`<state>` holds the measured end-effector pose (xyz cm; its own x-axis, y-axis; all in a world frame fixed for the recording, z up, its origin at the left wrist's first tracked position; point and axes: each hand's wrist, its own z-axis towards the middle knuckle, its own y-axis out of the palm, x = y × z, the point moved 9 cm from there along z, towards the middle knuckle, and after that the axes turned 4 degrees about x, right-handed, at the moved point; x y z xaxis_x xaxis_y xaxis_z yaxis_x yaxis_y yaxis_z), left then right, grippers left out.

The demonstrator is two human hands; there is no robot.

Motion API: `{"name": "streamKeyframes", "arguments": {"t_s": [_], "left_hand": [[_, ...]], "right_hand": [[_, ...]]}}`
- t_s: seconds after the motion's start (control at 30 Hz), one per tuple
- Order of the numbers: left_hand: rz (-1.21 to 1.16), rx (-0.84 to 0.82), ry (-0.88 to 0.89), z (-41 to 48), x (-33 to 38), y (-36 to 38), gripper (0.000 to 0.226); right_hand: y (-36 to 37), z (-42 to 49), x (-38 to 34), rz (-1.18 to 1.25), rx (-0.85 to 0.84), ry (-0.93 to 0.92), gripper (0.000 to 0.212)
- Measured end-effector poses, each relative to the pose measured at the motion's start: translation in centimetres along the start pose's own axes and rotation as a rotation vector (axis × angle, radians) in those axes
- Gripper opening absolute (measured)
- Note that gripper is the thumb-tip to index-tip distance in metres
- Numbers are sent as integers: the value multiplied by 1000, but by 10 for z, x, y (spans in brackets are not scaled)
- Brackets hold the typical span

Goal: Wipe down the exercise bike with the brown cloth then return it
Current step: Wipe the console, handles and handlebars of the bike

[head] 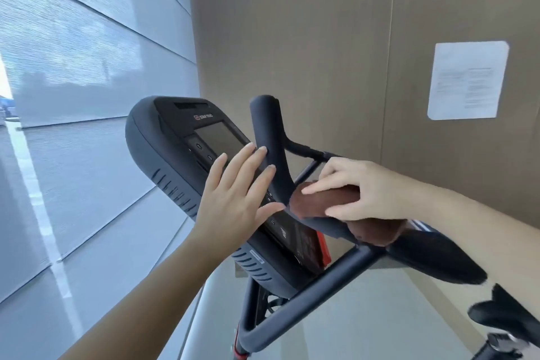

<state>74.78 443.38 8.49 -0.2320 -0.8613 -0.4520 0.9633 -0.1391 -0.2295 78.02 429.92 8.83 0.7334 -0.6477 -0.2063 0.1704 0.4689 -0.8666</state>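
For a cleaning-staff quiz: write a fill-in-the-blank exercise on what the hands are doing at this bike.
1. The right hand grips a ____ cloth around the handlebar.
2. The left hand, fingers straight, holds ____.
3. The white paper sheet hangs on the ____.
Missing words: brown; nothing; wall.

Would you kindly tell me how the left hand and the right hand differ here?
The left hand is flat with straight fingers; the right hand curls. The left hand holds nothing; the right hand grips the brown cloth. Both are at the handlebar.
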Motion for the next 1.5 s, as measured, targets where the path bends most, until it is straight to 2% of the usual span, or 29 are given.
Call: {"name": "streamKeyframes", "arguments": {"t_s": [0.03,0.13,0.2,0.3,0.37,0.47,0.57,0.63,0.77,0.83,0.97,1.07,1.23,1.3,1.4,1.5], "left_hand": [[-4,-7,0,0,1,0,51],[-48,-23,-56,0,-2,0,48],[-67,-43,-92,-2,-3,1,49],[-98,-67,-136,-8,-3,2,53],[-104,-81,-157,-10,-1,3,56],[-72,-97,-159,-6,6,2,58],[-24,-129,-154,1,11,1,60],[14,-162,-140,7,14,3,64],[102,-262,-116,15,12,4,72],[135,-303,-141,17,13,3,74],[141,-332,-231,17,15,1,75],[96,-336,-341,18,12,1,77],[76,-359,-449,18,15,-1,77],[89,-364,-461,19,16,-3,76],[124,-395,-446,22,18,-4,79],[193,-428,-400,26,22,-2,80]], "right_hand": [[-10,6,3,66,34,34,40],[-39,36,14,312,348,131,44],[-35,52,14,456,430,156,44],[-6,41,20,558,344,194,38],[0,26,22,398,246,154,38],[4,15,16,129,-23,40,42],[2,11,21,275,-140,43,42],[-8,15,26,329,-82,-12,40],[-50,54,38,480,357,-53,34],[-53,74,29,519,442,-109,41],[-19,83,17,766,363,-179,42],[-2,65,23,772,294,-301,43],[6,50,26,727,66,-425,37],[-4,60,34,780,111,-424,33],[-20,90,43,918,268,-330,32],[-15,104,31,1057,267,-341,26]]}}
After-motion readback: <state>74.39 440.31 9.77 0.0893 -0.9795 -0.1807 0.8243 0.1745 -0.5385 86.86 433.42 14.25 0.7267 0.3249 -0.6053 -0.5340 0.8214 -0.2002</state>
